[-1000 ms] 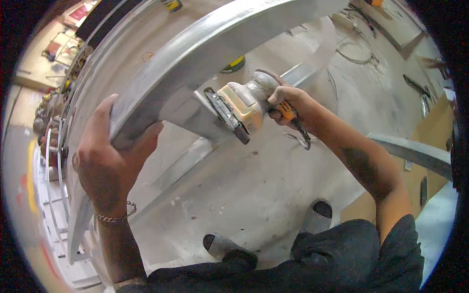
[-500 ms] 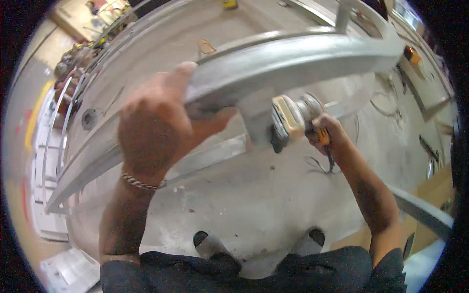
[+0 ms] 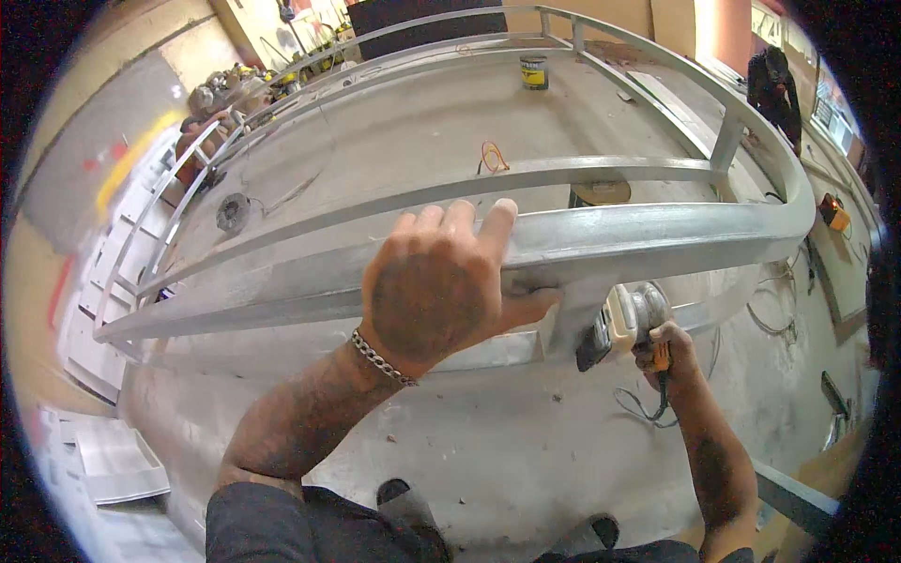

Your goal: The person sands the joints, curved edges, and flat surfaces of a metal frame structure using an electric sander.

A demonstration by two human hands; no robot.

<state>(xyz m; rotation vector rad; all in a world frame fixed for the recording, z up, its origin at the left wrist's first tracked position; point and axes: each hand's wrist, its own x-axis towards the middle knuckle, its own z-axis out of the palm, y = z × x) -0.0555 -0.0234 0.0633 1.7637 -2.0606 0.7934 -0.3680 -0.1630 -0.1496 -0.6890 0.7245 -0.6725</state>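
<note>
A long silvery metal rail (image 3: 648,233), the front side of a large curved metal frame, crosses in front of me. My left hand (image 3: 436,291), with a chain bracelet at the wrist, is closed over this rail. Its fingers lie across the top and its thumb stretches along the near face. Below the rail's right part, my right hand (image 3: 678,355) grips a corded power sander (image 3: 619,324) with an orange and black handle. The sander is tilted, its dark pad facing left toward an upright grey piece under the rail; contact between them cannot be made out.
A yellow and dark can (image 3: 534,73) and a round brown-topped container (image 3: 601,193) stand inside the frame. An orange cable loop (image 3: 493,158) is behind the rail. Another person (image 3: 774,84) is at the far right, beyond an orange tool (image 3: 832,212). A white tray (image 3: 117,464) lies lower left.
The view has tilted up, showing more of the frame and the other person. My left hand appears further right along the rail, still on it. My right hand keeps its hold on the sander.
</note>
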